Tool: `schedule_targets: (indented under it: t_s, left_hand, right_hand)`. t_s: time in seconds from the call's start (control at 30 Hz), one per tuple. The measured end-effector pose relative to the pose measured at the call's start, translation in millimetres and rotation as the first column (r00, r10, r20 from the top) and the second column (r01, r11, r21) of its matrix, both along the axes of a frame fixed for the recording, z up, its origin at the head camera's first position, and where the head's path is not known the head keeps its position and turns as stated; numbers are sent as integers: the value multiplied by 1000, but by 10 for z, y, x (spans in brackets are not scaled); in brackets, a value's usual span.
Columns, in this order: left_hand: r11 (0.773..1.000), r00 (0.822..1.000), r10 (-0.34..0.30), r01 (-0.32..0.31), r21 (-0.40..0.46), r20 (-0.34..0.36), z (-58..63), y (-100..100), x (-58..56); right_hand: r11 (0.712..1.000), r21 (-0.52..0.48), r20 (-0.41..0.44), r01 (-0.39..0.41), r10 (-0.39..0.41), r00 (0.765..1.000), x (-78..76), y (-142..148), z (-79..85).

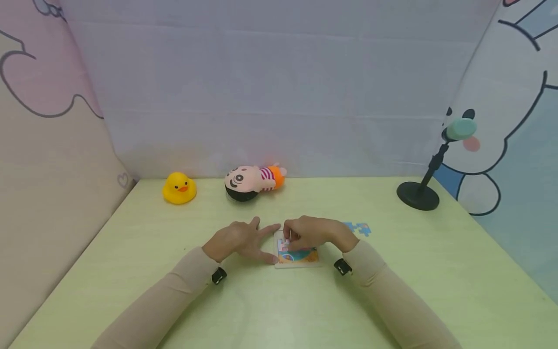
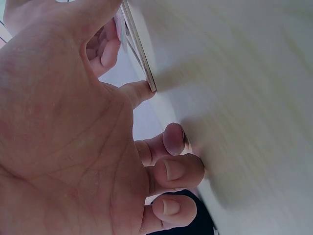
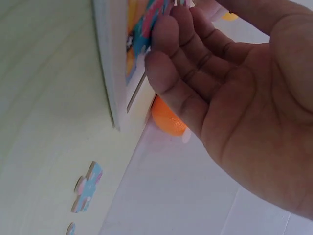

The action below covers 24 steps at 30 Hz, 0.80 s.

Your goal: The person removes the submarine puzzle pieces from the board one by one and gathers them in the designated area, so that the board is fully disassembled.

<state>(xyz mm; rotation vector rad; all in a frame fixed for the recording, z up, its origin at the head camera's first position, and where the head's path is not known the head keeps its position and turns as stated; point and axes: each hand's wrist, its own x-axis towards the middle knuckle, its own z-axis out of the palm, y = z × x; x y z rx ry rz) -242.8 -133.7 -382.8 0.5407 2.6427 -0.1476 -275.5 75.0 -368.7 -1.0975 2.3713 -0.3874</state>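
Observation:
A small jigsaw puzzle board [image 1: 298, 265] with a pale frame lies on the table, its picture partly filled with colourful pieces. My left hand [image 1: 246, 238] is spread at the board's left side, thumb at the near corner and index finger at the far corner. In the left wrist view, a fingertip touches the board's edge [image 2: 146, 68]. Over the board's left part, my right hand [image 1: 311, 232] pinches a small pinkish puzzle piece [image 1: 286, 244] between thumb and fingers; the fingers hide much of it. The right wrist view shows its fingertips [image 3: 164, 34] close over the picture.
Loose blue puzzle pieces [image 1: 363, 229] lie beyond my right wrist. At the back of the table [image 1: 109, 286] are a yellow rubber duck [image 1: 179, 188] and a doll [image 1: 255, 182] lying on its side. A black stand with a mint-green head [image 1: 418, 195] is at the back right.

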Motion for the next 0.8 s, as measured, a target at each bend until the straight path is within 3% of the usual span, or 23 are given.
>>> schedule_targets:
  t_s: [0.3,0.47,0.57,0.7,0.8]
  left_hand:
    - [1000,1000,-8,8,15,-21,3,-3,-1]
    - [1000,1000,-5,6,18,-12,0,-3,6]
    - [1000,1000,-3,3,14,-7,-8,-3,12]
    - [1000,1000,-4,4,8,-8,-10,-1,8]
    - [1000,1000,-3,3,7,-8,-9,3,-5]
  right_hand:
    - [991,-111,-26,-79,76,997,-49,54,25]
    - [989,-143,-4,-43,43,999,-91,130,67]
    - [987,-159,51,-18,26,998,-97,163,84]
    - [989,-143,93,-29,43,995,-97,165,87]
    - [992,-118,74,-44,53,996,-100,172,103]
